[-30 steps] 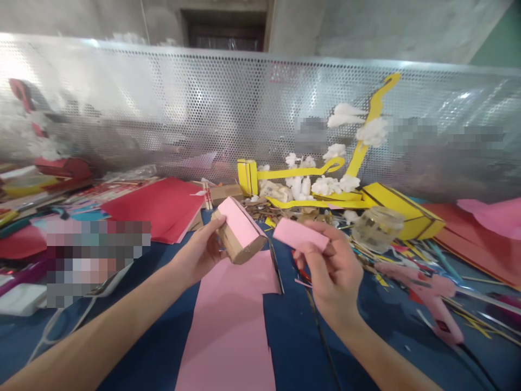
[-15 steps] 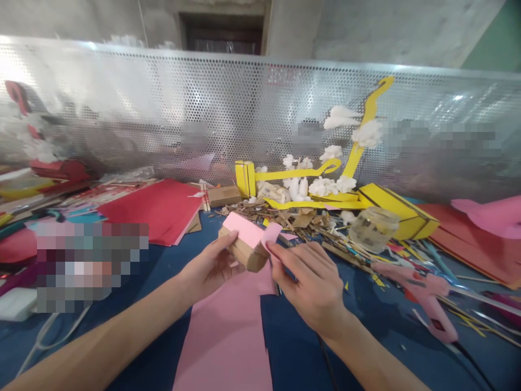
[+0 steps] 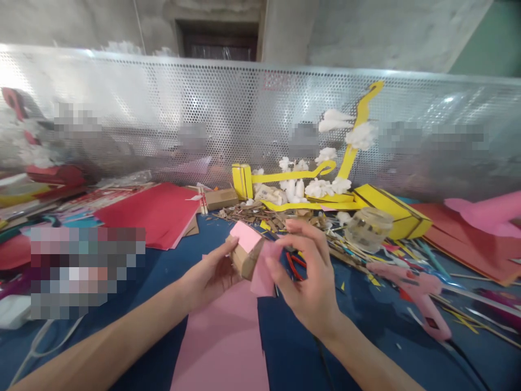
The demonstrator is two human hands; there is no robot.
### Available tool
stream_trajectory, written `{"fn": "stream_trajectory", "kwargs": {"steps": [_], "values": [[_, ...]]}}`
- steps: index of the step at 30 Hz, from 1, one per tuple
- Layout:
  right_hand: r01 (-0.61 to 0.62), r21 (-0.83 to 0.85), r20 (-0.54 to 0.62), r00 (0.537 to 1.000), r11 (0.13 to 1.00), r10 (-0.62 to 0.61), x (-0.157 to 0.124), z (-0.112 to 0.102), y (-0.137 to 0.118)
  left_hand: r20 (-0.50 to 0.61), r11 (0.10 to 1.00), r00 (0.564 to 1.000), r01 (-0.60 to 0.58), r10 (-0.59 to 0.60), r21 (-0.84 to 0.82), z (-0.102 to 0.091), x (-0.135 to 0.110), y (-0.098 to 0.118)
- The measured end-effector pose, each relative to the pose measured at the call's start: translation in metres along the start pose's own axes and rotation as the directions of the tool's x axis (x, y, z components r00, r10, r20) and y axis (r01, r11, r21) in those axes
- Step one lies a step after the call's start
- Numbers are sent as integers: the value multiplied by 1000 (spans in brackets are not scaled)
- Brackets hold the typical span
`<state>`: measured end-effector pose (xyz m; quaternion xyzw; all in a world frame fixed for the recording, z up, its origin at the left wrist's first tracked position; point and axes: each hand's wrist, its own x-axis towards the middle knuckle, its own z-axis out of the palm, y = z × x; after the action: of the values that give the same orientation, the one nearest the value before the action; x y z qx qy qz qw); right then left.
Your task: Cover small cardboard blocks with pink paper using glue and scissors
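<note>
My left hand (image 3: pixel 214 271) grips a small brown cardboard box (image 3: pixel 247 262), with the thumb on its upper side. A pink paper piece (image 3: pixel 247 235) covers part of the box's top, and the rest shows bare cardboard. At the near right end of the box, my right hand (image 3: pixel 307 277) has thumb and forefinger on a thin pink paper flap (image 3: pixel 269 260); the other fingers are raised and bent. Whether this flap joins the paper on the box is hidden. Below both hands a long pink paper sheet (image 3: pixel 222 347) lies on the blue table.
A pink glue gun (image 3: pixel 411 288) with its cord lies at right, by a glass jar (image 3: pixel 369 229). Cardboard scraps (image 3: pixel 285 217) and yellow paper constructions (image 3: pixel 393 212) with white flowers line the perforated metal screen (image 3: pixel 228 114). Red sheets (image 3: pixel 146 212) lie left; red-handled pliers or scissors (image 3: pixel 293 266) show beside my right hand.
My right hand's fingers have risen and spread, and the pink flap now hangs lower beside the box end. The box has turned slightly in my left hand. Red handles have come into view.
</note>
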<state>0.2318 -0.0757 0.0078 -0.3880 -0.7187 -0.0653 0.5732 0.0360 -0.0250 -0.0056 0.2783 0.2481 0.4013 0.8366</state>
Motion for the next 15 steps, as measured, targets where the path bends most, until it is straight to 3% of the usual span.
{"fn": "stream_trajectory", "kwargs": {"steps": [3, 8, 12, 15], "values": [[-182, 164, 72, 982, 970, 172, 0, 4, 4, -82, 998, 996, 50, -46, 43, 2, 0, -2], [-387, 317, 142, 922, 866, 360, 4, 2, 18, -119, 997, 993, 35, -27, 65, -1, 3, 3], [-427, 301, 209, 902, 853, 377, 12, -12, 30, -194, 981, 968, -131, 157, 142, -8, 8, 14], [-415, 249, 258, 899, 875, 353, 11, -27, 23, -264, 959, 931, -203, 252, 200, -13, 11, 22]]}}
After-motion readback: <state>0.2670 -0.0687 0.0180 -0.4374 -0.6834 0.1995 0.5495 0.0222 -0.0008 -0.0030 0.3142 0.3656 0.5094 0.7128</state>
